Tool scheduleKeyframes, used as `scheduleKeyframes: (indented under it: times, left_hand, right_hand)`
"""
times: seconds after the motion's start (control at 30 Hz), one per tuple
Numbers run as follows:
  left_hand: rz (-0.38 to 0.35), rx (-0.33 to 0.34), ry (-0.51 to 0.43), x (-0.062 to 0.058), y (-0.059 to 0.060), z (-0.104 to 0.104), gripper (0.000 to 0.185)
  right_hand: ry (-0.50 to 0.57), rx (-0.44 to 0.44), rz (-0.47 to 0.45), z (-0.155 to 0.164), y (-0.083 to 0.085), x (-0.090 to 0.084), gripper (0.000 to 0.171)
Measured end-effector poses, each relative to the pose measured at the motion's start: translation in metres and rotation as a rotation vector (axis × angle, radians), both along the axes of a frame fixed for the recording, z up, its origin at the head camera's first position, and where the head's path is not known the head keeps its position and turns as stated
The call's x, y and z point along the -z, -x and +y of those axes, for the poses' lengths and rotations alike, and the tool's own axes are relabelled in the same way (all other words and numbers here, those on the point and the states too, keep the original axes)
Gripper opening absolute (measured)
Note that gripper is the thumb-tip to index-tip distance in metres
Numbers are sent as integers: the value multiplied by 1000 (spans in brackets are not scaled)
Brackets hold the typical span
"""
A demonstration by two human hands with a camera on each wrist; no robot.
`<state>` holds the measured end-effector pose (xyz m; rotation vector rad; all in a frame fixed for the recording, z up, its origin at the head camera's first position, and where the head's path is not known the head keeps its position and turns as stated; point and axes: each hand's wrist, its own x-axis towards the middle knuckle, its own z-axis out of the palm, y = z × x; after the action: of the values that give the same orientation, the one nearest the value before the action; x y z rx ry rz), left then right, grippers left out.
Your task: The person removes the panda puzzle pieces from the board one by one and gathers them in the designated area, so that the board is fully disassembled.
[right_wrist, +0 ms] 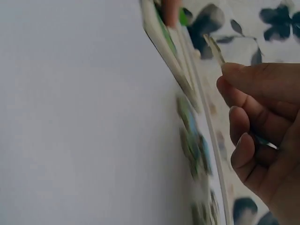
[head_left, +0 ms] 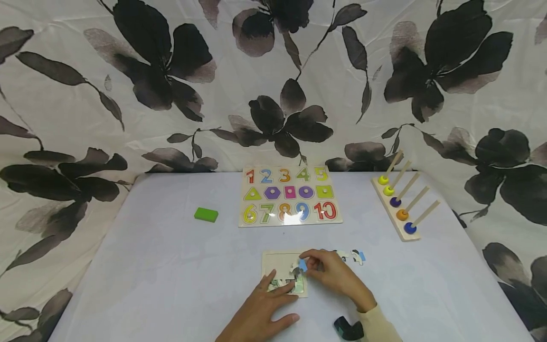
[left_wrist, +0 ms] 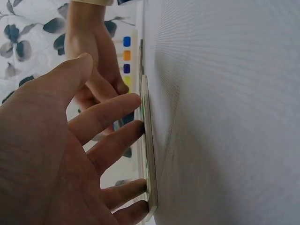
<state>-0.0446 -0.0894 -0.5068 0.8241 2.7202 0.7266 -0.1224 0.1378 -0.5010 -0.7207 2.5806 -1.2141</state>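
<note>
A small wooden jigsaw tray (head_left: 277,259) lies near the front of the table, with green-and-white pieces in its lower part. My left hand (head_left: 269,308) spreads over its lower left, fingertips resting on the tray (left_wrist: 149,140). Between thumb and forefinger my right hand (head_left: 335,273) pinches a jigsaw piece (head_left: 301,266) with blue on it, held over the tray's right side. Seen edge-on in the right wrist view, that jigsaw piece (right_wrist: 214,50) is thin and raised above the tray. Loose jigsaw pieces (head_left: 358,257) lie to the right, partly hidden behind my right hand.
A number-and-shape board (head_left: 290,192) lies at the back. Left of it is a green block (head_left: 206,214). At right stands a peg stand (head_left: 399,213) with coloured beads on its pegs. A black object (head_left: 348,328) sits beside my right sleeve. Floral cloth (head_left: 282,95) hangs behind the table.
</note>
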Motion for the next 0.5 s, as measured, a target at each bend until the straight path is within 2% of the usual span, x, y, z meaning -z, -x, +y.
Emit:
scheduleKeyframes:
  times: [0.3, 0.5]
  left_hand:
    - [-68, -38, 16, 0, 1, 3, 49]
    - [-39, -42, 16, -1, 1, 4, 49]
  right_hand:
    - [-16, 174, -28, 68, -5, -7, 30]
    - [-49, 238, -22, 103, -15, -6, 29]
